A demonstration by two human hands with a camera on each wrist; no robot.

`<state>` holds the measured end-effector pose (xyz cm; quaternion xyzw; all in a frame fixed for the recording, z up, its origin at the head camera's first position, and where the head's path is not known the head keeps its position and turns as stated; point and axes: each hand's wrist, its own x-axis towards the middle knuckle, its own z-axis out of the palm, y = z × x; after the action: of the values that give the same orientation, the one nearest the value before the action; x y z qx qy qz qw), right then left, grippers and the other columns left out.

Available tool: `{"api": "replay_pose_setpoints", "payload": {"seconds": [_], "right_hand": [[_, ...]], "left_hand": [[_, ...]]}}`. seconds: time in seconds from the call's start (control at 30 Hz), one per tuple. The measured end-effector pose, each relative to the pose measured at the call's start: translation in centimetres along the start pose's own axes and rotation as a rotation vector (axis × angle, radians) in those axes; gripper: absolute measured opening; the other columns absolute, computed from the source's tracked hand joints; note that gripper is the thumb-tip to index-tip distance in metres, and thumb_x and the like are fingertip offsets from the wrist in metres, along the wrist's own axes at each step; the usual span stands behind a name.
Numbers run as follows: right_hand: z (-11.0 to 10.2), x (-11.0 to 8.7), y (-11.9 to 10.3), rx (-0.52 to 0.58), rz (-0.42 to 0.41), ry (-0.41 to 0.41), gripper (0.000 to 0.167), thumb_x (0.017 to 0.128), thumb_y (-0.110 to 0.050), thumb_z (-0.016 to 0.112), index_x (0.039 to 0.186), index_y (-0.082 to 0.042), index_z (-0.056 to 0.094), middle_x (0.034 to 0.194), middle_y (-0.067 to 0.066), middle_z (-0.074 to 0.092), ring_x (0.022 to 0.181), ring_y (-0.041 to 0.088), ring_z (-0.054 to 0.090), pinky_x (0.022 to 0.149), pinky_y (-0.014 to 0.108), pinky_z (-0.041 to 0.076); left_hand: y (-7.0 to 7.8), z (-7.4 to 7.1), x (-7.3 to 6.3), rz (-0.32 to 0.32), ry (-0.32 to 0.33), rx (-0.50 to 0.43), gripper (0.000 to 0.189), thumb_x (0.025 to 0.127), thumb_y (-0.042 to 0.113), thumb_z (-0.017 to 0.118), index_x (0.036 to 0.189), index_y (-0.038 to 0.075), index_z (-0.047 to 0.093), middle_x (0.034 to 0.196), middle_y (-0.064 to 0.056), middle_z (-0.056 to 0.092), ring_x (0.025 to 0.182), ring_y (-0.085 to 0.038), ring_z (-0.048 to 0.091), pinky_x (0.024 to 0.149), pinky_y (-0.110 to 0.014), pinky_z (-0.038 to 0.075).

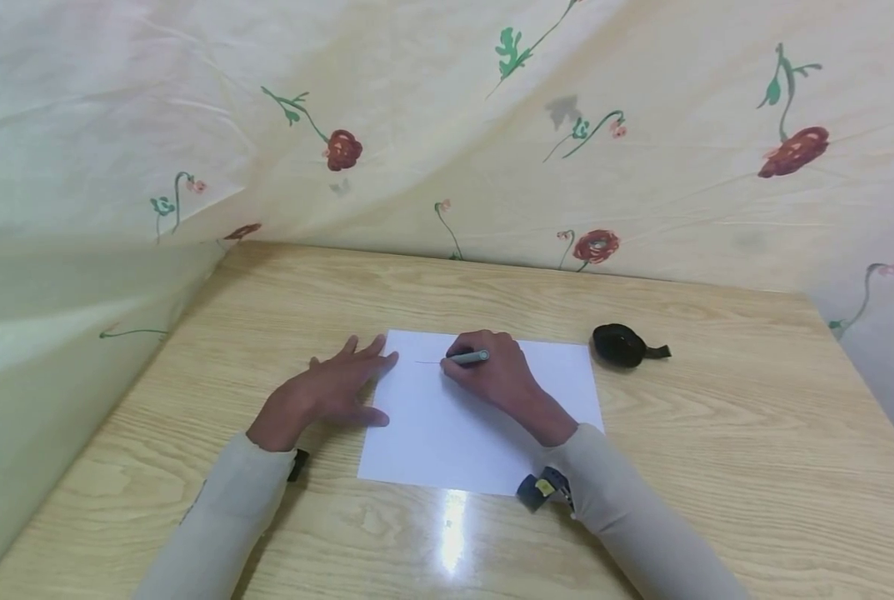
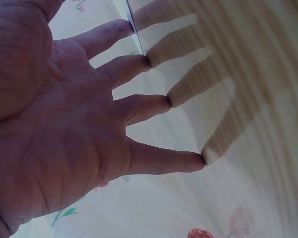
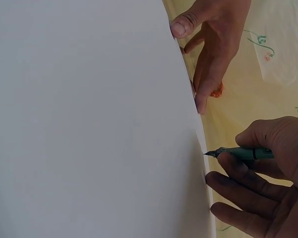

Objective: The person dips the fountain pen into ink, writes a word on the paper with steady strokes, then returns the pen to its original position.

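My right hand pinches a dark green fountain pen between thumb and fingers. Its nib meets a white sheet of paper in the upper left part, at the end of a short, thin, roughly level line. In the right wrist view the outer fingers rest curled against the sheet. Spread wide, my left hand lies at the sheet's left edge. Its thumb and index fingertip reach over the paper, and the left wrist view shows other fingertips touching the glossy wooden tabletop.
A small black rounded object with a short stub lies on the wooden table, just right of the paper. Cream cloth printed with red flowers hangs behind the table and along its left side. Both wrists wear dark devices under pale sleeves.
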<state>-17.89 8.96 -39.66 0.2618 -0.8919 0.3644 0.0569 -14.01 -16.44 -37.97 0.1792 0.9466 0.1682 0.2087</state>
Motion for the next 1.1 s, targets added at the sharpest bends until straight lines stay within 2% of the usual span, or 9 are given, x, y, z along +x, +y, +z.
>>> {"api": "replay_pose_setpoints", "payload": {"seconds": [0.37,0.67,1.1], "right_hand": [[-0.4,-0.1,0.5,-0.008,-0.013,0.014,0.005,0.083,-0.014,0.073,0.081,-0.014,0.078,0.077,-0.004,0.072,0.070,0.012,0.064,0.065,0.033,0.052],[-1.0,-0.1,0.6,0.003,0.040,0.008,0.005,0.083,-0.016,0.073,0.081,-0.015,0.078,0.077,-0.007,0.072,0.069,0.011,0.063,0.066,0.032,0.050],[-1.5,-0.6,1.0,0.033,0.056,0.004,0.005,0.084,-0.019,0.076,0.082,-0.015,0.079,0.078,-0.007,0.072,0.069,0.010,0.063,0.066,0.032,0.049]], "left_hand": [[-0.2,-0.2,-0.1,-0.004,-0.006,-0.012,0.091,0.087,0.041,0.076,0.159,0.017,0.027,0.167,-0.010,0.003,0.149,-0.045,-0.004,0.098,-0.085,0.007],[-0.1,-0.6,-0.1,-0.007,-0.012,-0.011,0.091,0.087,0.041,0.077,0.159,0.017,0.026,0.167,-0.009,0.003,0.149,-0.045,-0.003,0.099,-0.084,0.007],[0.0,-0.7,-0.1,0.000,-0.029,-0.034,0.091,0.087,0.040,0.077,0.159,0.017,0.026,0.167,-0.009,0.002,0.149,-0.044,-0.005,0.097,-0.085,0.005]]}}
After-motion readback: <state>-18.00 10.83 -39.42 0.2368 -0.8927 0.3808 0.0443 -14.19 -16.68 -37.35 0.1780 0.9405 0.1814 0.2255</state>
